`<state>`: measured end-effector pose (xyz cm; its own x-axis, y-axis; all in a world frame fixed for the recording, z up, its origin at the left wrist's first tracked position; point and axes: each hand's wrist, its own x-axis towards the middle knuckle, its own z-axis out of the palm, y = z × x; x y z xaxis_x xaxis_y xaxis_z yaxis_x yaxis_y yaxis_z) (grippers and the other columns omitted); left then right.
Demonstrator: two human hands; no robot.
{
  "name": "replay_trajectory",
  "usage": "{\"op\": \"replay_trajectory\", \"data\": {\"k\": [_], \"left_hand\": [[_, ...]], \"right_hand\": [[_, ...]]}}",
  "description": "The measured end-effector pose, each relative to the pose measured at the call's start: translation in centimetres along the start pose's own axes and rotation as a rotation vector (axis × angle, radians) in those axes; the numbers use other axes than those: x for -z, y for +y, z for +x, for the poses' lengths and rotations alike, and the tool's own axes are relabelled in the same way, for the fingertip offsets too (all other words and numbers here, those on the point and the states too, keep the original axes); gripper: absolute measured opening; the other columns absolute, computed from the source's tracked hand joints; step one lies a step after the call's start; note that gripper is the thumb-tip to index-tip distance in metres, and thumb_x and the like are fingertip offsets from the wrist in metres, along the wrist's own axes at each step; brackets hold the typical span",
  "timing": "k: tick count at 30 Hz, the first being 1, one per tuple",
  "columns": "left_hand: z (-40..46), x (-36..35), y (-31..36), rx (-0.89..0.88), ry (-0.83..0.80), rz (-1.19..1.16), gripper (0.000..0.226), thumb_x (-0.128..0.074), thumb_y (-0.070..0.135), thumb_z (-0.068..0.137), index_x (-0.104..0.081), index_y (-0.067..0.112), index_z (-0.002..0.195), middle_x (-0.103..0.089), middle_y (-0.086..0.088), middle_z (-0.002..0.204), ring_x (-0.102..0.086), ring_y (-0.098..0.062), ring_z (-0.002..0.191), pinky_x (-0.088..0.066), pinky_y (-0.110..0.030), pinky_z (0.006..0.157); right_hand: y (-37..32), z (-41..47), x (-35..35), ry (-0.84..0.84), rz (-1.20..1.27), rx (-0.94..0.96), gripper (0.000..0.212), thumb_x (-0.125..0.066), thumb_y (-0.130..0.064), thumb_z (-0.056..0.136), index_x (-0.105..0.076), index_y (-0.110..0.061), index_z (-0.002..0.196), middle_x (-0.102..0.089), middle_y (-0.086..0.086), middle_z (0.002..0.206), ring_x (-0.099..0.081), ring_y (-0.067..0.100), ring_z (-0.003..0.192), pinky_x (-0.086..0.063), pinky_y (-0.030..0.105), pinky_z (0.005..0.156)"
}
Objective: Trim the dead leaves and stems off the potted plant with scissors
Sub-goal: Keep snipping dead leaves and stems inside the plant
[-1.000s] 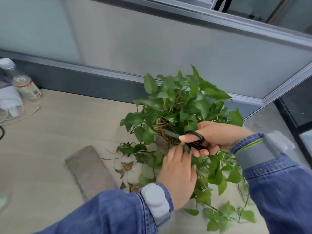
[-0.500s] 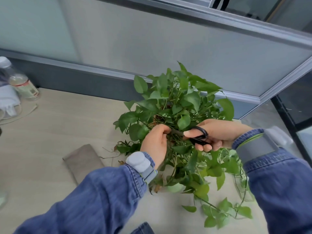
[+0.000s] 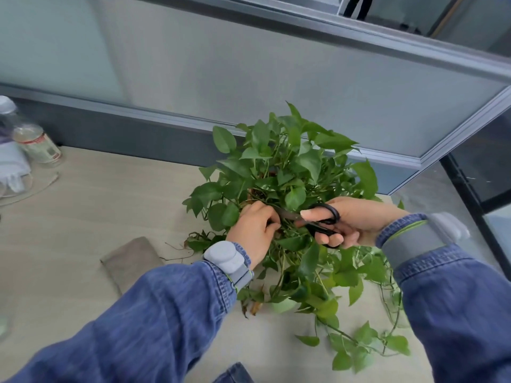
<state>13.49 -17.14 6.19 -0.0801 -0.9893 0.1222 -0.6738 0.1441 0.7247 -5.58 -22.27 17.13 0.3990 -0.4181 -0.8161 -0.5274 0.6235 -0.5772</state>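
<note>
Gripping black scissors (image 3: 320,221), right hand (image 3: 356,219) cuts where left hand (image 3: 255,230) pinches leafy green plant (image 3: 290,172) stems.

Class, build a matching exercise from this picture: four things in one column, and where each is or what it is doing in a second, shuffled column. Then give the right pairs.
Things
1. scissors
2. folded grey cloth
3. plastic bottle
4. left hand

Places or states
A. stands at the desk's far left edge
B. lies flat on the desk, left of the potted plant
C. gripped in the right hand
D. pinches stems inside the foliage

Pairs: 1-C, 2-B, 3-A, 4-D
</note>
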Motion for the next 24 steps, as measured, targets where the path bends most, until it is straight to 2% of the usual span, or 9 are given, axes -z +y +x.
{"op": "replay_trajectory", "data": {"k": [2, 4, 5, 6, 7, 9, 10, 15, 24], "left_hand": [[0.3, 0.0, -0.1, 0.052, 0.02, -0.041, 0.005, -0.058, 0.021, 0.092, -0.062, 0.018, 0.09, -0.049, 0.009, 0.092, -0.049, -0.015, 0.092, -0.045, -0.032, 0.074], [0.6, 0.1, -0.5, 0.141, 0.053, -0.097, 0.005, -0.057, 0.019, 0.093, -0.06, 0.019, 0.089, -0.053, 0.008, 0.091, -0.053, -0.015, 0.086, -0.041, -0.026, 0.073], [0.7, 0.2, -0.7, 0.179, 0.069, -0.112, 0.006, -0.056, 0.019, 0.094, -0.059, 0.02, 0.089, -0.055, 0.008, 0.091, -0.054, -0.014, 0.083, -0.041, -0.025, 0.072], [0.8, 0.4, -0.9, 0.202, 0.076, -0.116, 0.006, -0.056, 0.019, 0.094, -0.059, 0.021, 0.089, -0.056, 0.008, 0.09, -0.055, -0.013, 0.081, -0.041, -0.025, 0.072], [0.9, 0.5, -1.0, 0.201, 0.071, -0.11, 0.006, -0.056, 0.019, 0.094, -0.059, 0.021, 0.089, -0.057, 0.008, 0.09, -0.056, -0.013, 0.082, -0.041, -0.024, 0.072], [0.9, 0.5, -1.1, 0.141, 0.038, -0.101, 0.005, -0.057, 0.02, 0.094, -0.061, 0.018, 0.093, -0.055, 0.007, 0.092, -0.057, -0.014, 0.083, -0.041, -0.023, 0.073], [0.9, 0.4, -1.0, 0.104, 0.014, -0.102, 0.007, -0.059, 0.023, 0.092, -0.063, 0.017, 0.095, -0.054, 0.007, 0.092, -0.056, -0.013, 0.082, -0.042, -0.023, 0.074], [0.6, -0.2, -1.1, 0.059, -0.014, -0.085, 0.004, -0.066, 0.018, 0.087, -0.065, 0.015, 0.088, -0.048, 0.006, 0.09, -0.048, -0.009, 0.073, -0.043, -0.022, 0.074], [0.9, 0.0, -1.5, 0.049, -0.038, -0.008, 0.001, -0.061, 0.017, 0.089, -0.062, 0.017, 0.089, -0.053, 0.005, 0.088, -0.055, -0.015, 0.078, -0.047, -0.028, 0.075]], "right_hand": [[0.0, 0.0, -0.1, -0.014, 0.019, 0.002, 0.051, -0.066, -0.036, 0.09, -0.061, 0.0, 0.124, -0.054, 0.009, 0.064, -0.043, 0.011, 0.042, -0.026, 0.014, 0.029], [0.0, 0.0, -0.1, -0.036, 0.014, 0.006, 0.03, -0.065, -0.036, 0.091, -0.074, -0.008, 0.096, -0.054, 0.01, 0.064, -0.043, 0.011, 0.042, -0.026, 0.014, 0.029], [0.1, -0.1, -0.2, -0.044, 0.009, 0.01, 0.028, -0.065, -0.036, 0.092, -0.076, -0.013, 0.082, -0.054, 0.01, 0.064, -0.043, 0.011, 0.042, -0.025, 0.014, 0.03], [0.1, -0.1, -0.2, -0.051, 0.008, 0.009, 0.027, -0.065, -0.036, 0.091, -0.077, -0.014, 0.08, -0.053, 0.009, 0.064, -0.042, 0.011, 0.043, -0.025, 0.014, 0.03], [0.2, -0.1, -0.2, -0.051, 0.015, 0.006, 0.027, -0.066, -0.037, 0.089, -0.077, -0.013, 0.092, -0.053, 0.009, 0.065, -0.042, 0.011, 0.043, -0.025, 0.014, 0.03], [0.4, 0.0, 0.1, -0.032, 0.035, 0.006, 0.052, -0.068, -0.039, 0.085, -0.062, -0.006, 0.125, -0.052, 0.008, 0.065, -0.041, 0.01, 0.044, -0.025, 0.013, 0.031], [0.5, 0.1, 0.2, -0.027, 0.045, 0.01, 0.06, -0.068, -0.039, 0.085, -0.056, -0.003, 0.132, -0.052, 0.008, 0.065, -0.041, 0.01, 0.045, -0.025, 0.013, 0.031], [0.9, 0.1, 0.6, -0.046, 0.062, 0.026, 0.068, -0.07, -0.039, 0.084, -0.051, -0.002, 0.137, -0.051, 0.008, 0.065, -0.041, 0.01, 0.045, -0.026, 0.014, 0.03], [1.9, -0.5, 1.4, -0.144, 0.136, 0.035, 0.064, -0.075, -0.038, 0.083, -0.056, -0.005, 0.135, -0.051, 0.009, 0.065, -0.044, 0.01, 0.043, -0.029, 0.013, 0.03]]}}
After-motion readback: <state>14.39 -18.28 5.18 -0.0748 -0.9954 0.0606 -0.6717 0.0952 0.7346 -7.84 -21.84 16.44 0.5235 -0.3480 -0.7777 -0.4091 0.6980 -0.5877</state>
